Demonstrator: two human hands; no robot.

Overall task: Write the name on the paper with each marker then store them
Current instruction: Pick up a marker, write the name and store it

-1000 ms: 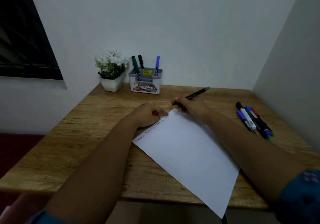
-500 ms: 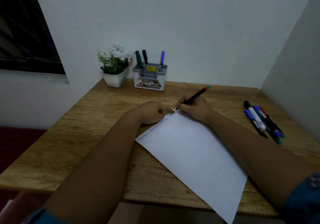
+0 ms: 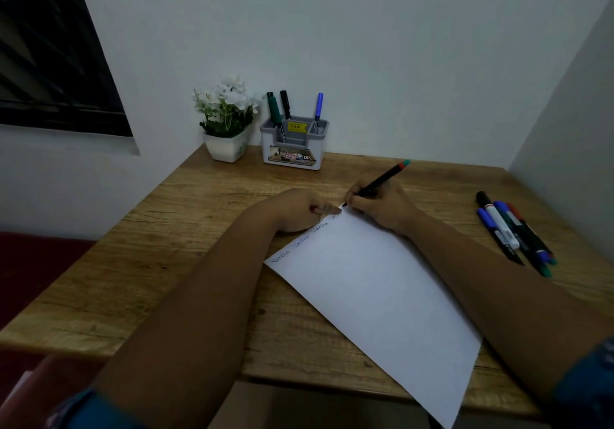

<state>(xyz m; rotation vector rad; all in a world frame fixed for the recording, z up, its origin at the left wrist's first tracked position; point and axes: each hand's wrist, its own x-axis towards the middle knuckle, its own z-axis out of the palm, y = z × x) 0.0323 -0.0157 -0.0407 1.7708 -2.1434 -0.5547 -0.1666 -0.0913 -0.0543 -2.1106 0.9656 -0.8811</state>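
A white sheet of paper (image 3: 375, 292) lies slanted on the wooden table (image 3: 186, 249), with handwritten words running along its upper left edge. My right hand (image 3: 382, 206) grips a thin black marker (image 3: 382, 179) with a green and orange end, its tip touching the paper's far corner. My left hand (image 3: 299, 211) is curled, pressing down on the paper's top edge, with something small and red between its fingers. A grey and white pen holder (image 3: 294, 144) at the back holds three markers. Several more markers (image 3: 511, 232) lie on the table to the right.
A white pot of white flowers (image 3: 227, 119) stands left of the holder against the back wall. A side wall (image 3: 571, 122) closes the table's right edge. A dark window (image 3: 50, 56) is on the left. The paper overhangs the table's near edge.
The view has shifted slightly, lowering the hands in the frame. The marker tip has moved a little along the paper's top edge. My left hand stays on the paper.
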